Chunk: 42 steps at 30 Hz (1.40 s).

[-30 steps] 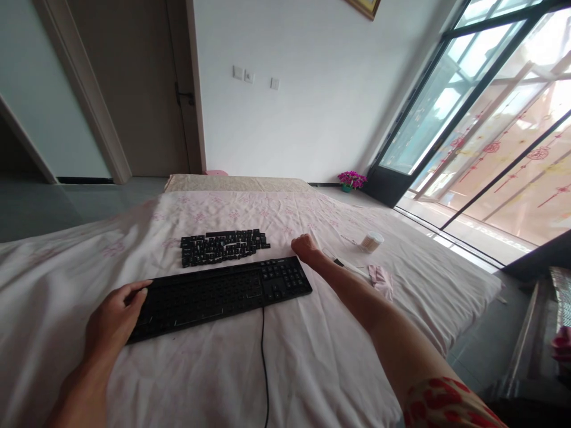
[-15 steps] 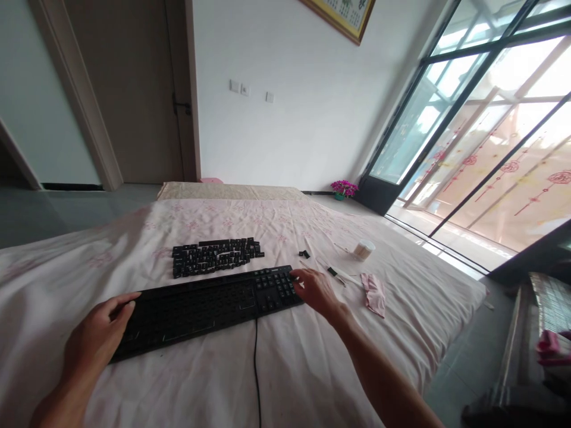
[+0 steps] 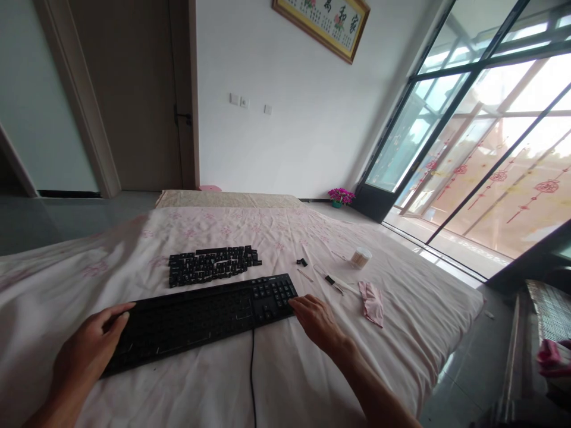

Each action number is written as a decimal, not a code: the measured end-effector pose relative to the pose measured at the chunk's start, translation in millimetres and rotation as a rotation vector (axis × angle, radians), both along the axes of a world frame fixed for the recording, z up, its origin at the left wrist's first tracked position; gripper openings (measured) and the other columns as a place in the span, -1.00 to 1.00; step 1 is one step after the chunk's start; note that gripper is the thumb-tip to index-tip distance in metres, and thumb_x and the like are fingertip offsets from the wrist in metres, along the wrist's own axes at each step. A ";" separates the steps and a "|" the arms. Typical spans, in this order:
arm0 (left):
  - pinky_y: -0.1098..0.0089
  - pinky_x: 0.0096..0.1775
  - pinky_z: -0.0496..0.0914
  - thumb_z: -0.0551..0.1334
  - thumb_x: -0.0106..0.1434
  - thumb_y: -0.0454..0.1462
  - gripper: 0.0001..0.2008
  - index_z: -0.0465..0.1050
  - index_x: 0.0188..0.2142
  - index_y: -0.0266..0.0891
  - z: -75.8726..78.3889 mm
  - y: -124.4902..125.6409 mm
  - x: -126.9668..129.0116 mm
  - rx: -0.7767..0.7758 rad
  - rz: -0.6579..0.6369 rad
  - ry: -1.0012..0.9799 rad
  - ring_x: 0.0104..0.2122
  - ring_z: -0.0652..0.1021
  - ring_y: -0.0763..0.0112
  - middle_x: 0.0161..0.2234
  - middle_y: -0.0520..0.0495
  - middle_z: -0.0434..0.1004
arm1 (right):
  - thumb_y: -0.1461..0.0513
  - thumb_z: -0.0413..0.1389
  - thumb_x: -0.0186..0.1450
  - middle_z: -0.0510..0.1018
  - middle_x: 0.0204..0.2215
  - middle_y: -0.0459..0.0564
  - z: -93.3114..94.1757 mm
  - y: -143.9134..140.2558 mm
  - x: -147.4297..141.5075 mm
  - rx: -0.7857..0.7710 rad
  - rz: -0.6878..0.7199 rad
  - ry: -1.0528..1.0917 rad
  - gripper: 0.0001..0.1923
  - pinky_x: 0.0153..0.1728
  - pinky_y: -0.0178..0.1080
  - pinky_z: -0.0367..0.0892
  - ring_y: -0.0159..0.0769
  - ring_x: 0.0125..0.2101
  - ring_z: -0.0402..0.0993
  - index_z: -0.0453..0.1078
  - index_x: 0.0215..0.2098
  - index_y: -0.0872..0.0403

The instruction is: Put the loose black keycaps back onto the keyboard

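Note:
A black keyboard point(image 3: 191, 321) lies slightly tilted across the bed sheet, its main area stripped of keycaps and its number pad point(image 3: 273, 296) still fitted with keys. My left hand point(image 3: 91, 336) grips the keyboard's left end, thumb and forefinger closed on the edge. At the opposite end, the bent fingers of my right hand point(image 3: 316, 321) close on the right edge beside the number pad; its thumb is hidden. Loose black keycaps point(image 3: 212, 266) sit in rows just behind the keyboard. A couple of separate keycaps point(image 3: 302, 262) lie to the right of them.
Right of the keyboard are a tweezer-like tool point(image 3: 333, 283), a round tub of cotton swabs point(image 3: 361, 258), loose swabs and a folded pink cloth point(image 3: 372, 304). The black cable point(image 3: 252, 374) runs toward me over the pale sheet point(image 3: 294, 392). Beyond the bed stand purple flowers point(image 3: 341, 197).
My right hand has slid from the keyboard's upper right corner down its right edge toward me. My left hand keeps its grip. The camera view has tilted up slightly.

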<state>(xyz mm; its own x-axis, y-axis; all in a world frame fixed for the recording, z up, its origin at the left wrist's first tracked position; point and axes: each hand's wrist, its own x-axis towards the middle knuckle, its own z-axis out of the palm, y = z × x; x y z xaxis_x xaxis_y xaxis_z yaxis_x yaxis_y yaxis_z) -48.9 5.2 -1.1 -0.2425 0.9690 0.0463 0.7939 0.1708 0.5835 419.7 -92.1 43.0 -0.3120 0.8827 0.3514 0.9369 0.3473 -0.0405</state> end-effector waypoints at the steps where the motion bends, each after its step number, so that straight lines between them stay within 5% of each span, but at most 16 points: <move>1: 0.24 -0.19 0.37 -0.02 0.27 -0.01 -0.59 0.45 -0.04 0.01 1.8 -0.8 1.0 -0.022 0.008 -0.010 -0.19 0.56 0.12 -0.14 -0.07 0.58 | 0.30 0.02 0.37 0.60 -0.25 0.01 -1.6 0.1 0.2 0.003 0.000 -0.007 -0.77 -0.24 -0.24 0.37 -0.24 -0.26 0.48 0.46 -0.09 0.01; 11: 0.36 -0.25 0.30 0.01 0.28 -0.03 -0.57 0.46 0.01 -0.05 9.7 -6.2 7.7 -0.036 0.038 -0.014 -0.27 0.51 0.28 -0.15 -0.06 0.56 | 0.33 -0.05 0.39 0.58 -0.19 0.03 -5.8 -0.7 -3.0 -0.027 0.044 0.002 -0.72 -0.15 -0.22 0.36 -0.26 -0.22 0.46 0.48 -0.09 0.02; 42: 0.38 -0.26 0.29 0.05 0.26 -0.04 -0.59 0.47 0.01 -0.02 6.8 -5.2 6.5 -0.035 0.066 -0.003 -0.28 0.50 0.30 -0.14 -0.02 0.55 | 0.27 0.07 0.35 0.53 -0.24 0.01 -1.3 2.7 -6.3 -0.130 0.011 0.093 -0.75 -0.22 -0.28 0.37 -0.28 -0.24 0.47 0.48 -0.05 -0.03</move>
<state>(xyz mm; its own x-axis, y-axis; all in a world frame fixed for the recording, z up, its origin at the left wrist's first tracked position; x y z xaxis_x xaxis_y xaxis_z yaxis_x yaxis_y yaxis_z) -42.4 0.1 5.8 -0.3061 0.9519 0.0115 0.7783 0.2433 0.5788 413.5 -89.4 41.6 -0.2931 0.9194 0.2623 0.9233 0.3434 -0.1722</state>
